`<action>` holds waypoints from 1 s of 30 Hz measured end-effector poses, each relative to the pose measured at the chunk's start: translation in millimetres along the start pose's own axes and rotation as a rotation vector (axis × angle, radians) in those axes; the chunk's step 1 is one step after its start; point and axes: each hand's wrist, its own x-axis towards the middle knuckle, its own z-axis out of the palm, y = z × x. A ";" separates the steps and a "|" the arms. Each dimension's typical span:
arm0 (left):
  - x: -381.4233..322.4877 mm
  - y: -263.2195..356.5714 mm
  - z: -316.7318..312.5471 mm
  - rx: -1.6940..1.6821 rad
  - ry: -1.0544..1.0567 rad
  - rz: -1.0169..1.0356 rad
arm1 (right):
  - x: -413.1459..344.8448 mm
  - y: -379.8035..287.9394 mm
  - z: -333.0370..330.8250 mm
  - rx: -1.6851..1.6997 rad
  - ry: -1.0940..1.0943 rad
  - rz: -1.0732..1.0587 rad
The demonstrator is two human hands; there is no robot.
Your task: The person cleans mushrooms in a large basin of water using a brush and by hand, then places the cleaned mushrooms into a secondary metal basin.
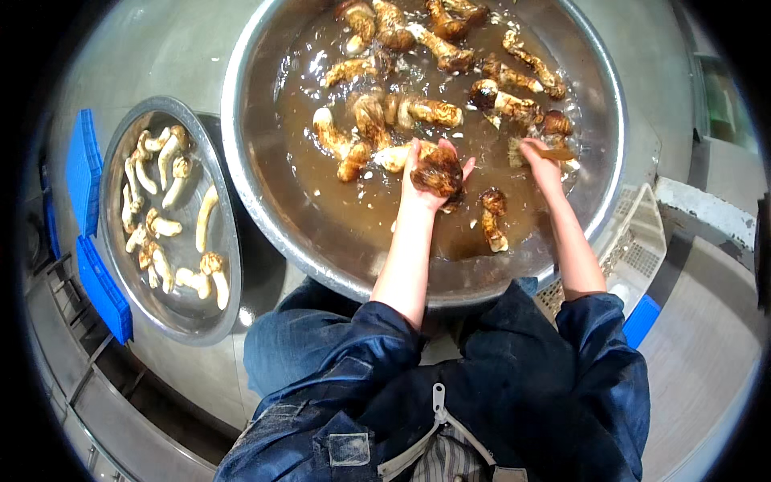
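A large metal basin (253,181) of murky brown water lies before me, with several matsutake-like mushrooms (367,117) floating in it. In my left hand (415,190) rests one mushroom (438,170), its dark cap in the palm and its pale stem pointing left. My right hand (544,169) grips a small brush (557,155) just above the water at the basin's right side; its pale bristles face left, apart from the held mushroom. Between my forearms floats a short mushroom (494,220). A dark-capped one (555,123) lies just beyond my right hand.
On the left stands a smaller metal basin (232,289) holding several paler mushrooms (171,150). Blue plastic crates (102,289) are beyond it. A white perforated basket (641,241) sits against the large basin's right side, near a blue object (641,321).
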 end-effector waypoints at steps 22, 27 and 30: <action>-6.1 13.9 -13.3 0.398 0.222 -0.009 | -78.5 -104.8 30.5 -0.066 -0.492 -0.874; -11.8 7.1 -12.5 0.219 0.139 0.034 | -7.4 -16.2 -2.7 -0.391 -0.382 -0.810; -7.9 7.5 -11.8 0.030 0.178 -0.132 | 6.2 32.6 -2.8 -0.696 -0.198 -0.445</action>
